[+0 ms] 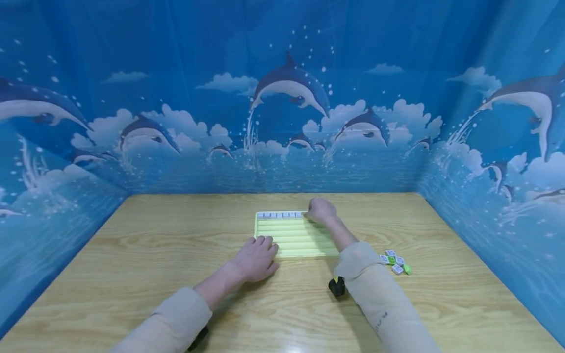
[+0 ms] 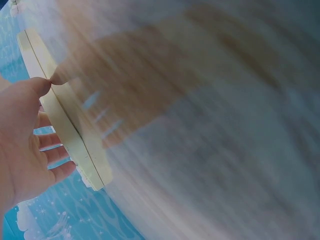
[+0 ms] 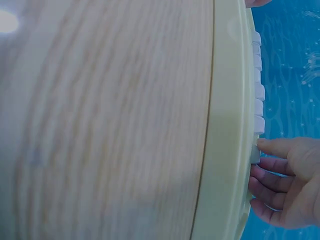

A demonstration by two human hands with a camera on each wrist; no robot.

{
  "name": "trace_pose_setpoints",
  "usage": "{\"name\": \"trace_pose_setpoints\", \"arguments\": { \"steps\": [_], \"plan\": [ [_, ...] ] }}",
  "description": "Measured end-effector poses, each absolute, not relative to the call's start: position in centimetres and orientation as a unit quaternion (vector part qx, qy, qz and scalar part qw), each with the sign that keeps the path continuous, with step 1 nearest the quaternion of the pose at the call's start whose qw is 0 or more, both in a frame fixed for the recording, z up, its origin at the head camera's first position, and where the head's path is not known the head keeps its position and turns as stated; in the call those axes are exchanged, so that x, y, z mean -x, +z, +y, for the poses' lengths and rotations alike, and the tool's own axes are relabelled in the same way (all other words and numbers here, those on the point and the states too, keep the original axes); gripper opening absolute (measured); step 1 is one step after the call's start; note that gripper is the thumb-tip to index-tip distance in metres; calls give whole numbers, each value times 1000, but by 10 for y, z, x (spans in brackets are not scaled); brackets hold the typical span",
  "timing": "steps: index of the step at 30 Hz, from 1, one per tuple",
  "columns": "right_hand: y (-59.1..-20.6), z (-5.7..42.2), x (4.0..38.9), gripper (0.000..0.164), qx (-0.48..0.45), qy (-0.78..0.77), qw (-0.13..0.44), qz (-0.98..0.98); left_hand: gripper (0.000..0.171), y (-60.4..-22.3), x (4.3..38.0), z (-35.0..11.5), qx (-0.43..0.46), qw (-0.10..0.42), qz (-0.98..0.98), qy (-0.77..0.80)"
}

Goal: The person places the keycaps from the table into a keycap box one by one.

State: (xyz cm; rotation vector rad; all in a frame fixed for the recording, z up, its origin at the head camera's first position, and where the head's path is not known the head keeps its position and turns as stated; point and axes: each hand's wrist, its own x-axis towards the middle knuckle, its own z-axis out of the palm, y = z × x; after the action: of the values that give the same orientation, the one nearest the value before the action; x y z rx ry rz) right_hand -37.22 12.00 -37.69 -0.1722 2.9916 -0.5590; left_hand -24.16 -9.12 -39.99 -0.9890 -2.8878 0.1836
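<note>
A pale yellow-green ridged tray lies on the table, with a row of small white tiles along its far edge. My right hand is at the right end of that row. In the right wrist view its thumb and fingers pinch a small tile at the tray's rim; the tile's face is hidden. My left hand holds the tray's near left corner. Seen from the left wrist, the thumb lies against the tray's near wall and the fingers reach over its rim.
Several loose white and green tiles lie on the wooden table, right of the tray and beside my right sleeve. A black wrist device hangs under that sleeve. Blue dolphin-print curtains border the table's back and sides.
</note>
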Motion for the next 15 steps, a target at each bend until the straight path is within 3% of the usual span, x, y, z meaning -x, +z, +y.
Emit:
{"name": "trace_pose_setpoints", "arguments": {
  "steps": [15],
  "plan": [
    [-374, 128, 368, 20, 115, -183, 50, 975, 46, -398, 240, -91, 323, 35, -944, 53]
  ]
}}
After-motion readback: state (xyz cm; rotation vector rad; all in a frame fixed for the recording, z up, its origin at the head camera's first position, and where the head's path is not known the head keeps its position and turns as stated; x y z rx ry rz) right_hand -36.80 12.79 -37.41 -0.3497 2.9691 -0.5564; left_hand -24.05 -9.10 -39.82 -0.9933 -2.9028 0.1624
